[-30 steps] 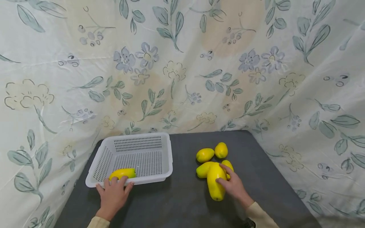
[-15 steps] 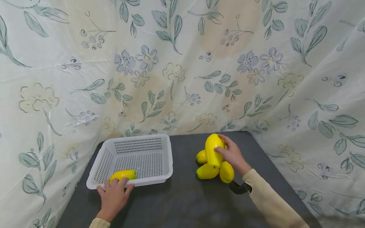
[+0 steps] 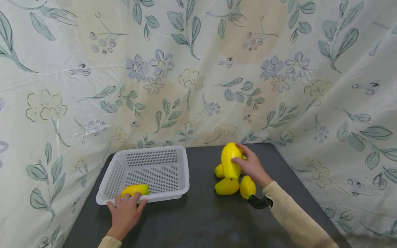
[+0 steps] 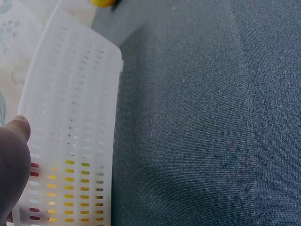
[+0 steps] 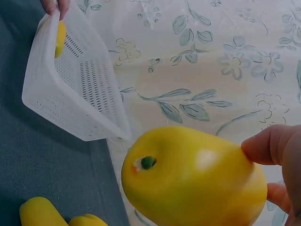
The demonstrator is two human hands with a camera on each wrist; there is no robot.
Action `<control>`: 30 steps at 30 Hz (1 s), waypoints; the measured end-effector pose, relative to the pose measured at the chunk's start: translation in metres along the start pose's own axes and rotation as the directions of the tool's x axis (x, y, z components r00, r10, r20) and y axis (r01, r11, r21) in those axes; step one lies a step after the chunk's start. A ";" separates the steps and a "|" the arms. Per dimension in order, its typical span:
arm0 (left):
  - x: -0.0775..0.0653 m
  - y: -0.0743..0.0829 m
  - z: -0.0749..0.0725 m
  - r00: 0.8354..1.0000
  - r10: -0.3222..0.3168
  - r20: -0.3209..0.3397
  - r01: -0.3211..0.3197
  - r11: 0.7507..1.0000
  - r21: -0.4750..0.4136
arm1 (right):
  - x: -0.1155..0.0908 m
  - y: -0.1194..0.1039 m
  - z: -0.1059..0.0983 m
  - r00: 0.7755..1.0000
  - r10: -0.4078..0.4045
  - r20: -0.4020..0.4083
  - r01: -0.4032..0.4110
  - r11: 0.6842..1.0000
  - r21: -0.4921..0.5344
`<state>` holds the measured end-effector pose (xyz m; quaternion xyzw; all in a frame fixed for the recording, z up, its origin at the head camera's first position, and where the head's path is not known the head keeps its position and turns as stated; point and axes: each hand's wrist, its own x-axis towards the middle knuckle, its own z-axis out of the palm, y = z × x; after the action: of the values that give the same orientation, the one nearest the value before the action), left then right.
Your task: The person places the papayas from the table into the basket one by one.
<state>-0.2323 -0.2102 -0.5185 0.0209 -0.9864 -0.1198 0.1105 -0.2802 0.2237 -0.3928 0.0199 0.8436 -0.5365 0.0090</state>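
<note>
My left hand [image 3: 125, 214] grips the near rim of a white plastic basket [image 3: 183, 172], fingers over the edge and thumb [image 4: 19, 126] along the outside. Just behind those fingers, inside the basket, lies a yellow fruit with a green end [image 3: 135, 189]. On the right, my right hand [image 3: 252, 167] holds a large yellow papaya [image 3: 230, 162] by its side, thumb and fingers on opposite faces. A small green stem spot shows on the papaya's end [image 5: 148, 163] in the right wrist view. It is held above several smaller yellow fruits and partly hides them.
Below the papaya, a green-tipped yellow fruit [image 3: 226, 187] and a lemon-shaped one [image 3: 247, 186] lie on the dark cloth-covered table [image 3: 198, 220]. Another yellow fruit [image 3: 219, 171] shows behind. A floral curtain [image 3: 198, 103] hangs along the table's back edge and at both sides.
My right hand has raised the papaya up and away from the near side of the fruit group, then slightly left. The left hand stays on the basket rim.
</note>
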 end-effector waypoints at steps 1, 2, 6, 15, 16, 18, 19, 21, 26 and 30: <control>0.000 0.000 0.000 1.000 -0.001 -0.001 0.001 1.000 0.002 | 0.000 -0.001 0.001 1.000 -0.002 0.002 0.002 1.000 0.002; 0.000 -0.001 0.000 1.000 -0.002 -0.001 0.002 1.000 0.006 | 0.000 -0.002 0.002 1.000 -0.003 0.001 0.003 1.000 0.002; 0.000 -0.003 0.002 1.000 -0.008 0.002 0.008 1.000 0.011 | 0.001 -0.005 0.009 1.000 -0.020 0.007 0.020 1.000 0.000; 0.002 -0.004 0.006 1.000 0.017 -0.025 -0.018 1.000 -0.010 | 0.012 -0.016 0.060 0.997 -0.041 0.059 0.039 0.999 0.033; 0.002 -0.004 0.005 0.999 0.024 -0.032 -0.024 1.000 -0.011 | 0.013 -0.018 0.070 0.997 -0.041 0.067 0.039 0.999 0.038; 0.001 -0.005 0.004 0.999 0.032 -0.038 -0.032 0.999 -0.013 | 0.015 -0.023 0.090 0.996 -0.042 0.078 0.039 0.999 0.038; 0.001 -0.005 0.003 0.999 0.032 -0.035 -0.033 0.999 -0.014 | 0.016 -0.026 0.100 0.996 -0.042 0.084 0.039 0.999 0.037; 0.001 -0.005 0.001 0.999 0.029 -0.020 -0.030 0.999 -0.014 | 0.018 -0.032 0.120 0.994 -0.042 0.099 0.038 0.999 0.038; 0.001 -0.007 -0.001 1.000 0.019 -0.003 -0.019 1.000 -0.016 | 0.021 -0.045 0.161 0.986 -0.052 0.157 0.046 0.998 0.038; 0.000 -0.010 -0.001 1.000 0.023 -0.016 -0.023 1.000 -0.008 | 0.020 -0.049 0.184 0.980 -0.066 0.185 0.062 0.998 0.026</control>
<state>-0.2323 -0.2204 -0.5201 0.0102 -0.9851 -0.1224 0.1200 -0.3034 0.0371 -0.4276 -0.0573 0.8338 -0.5446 0.0703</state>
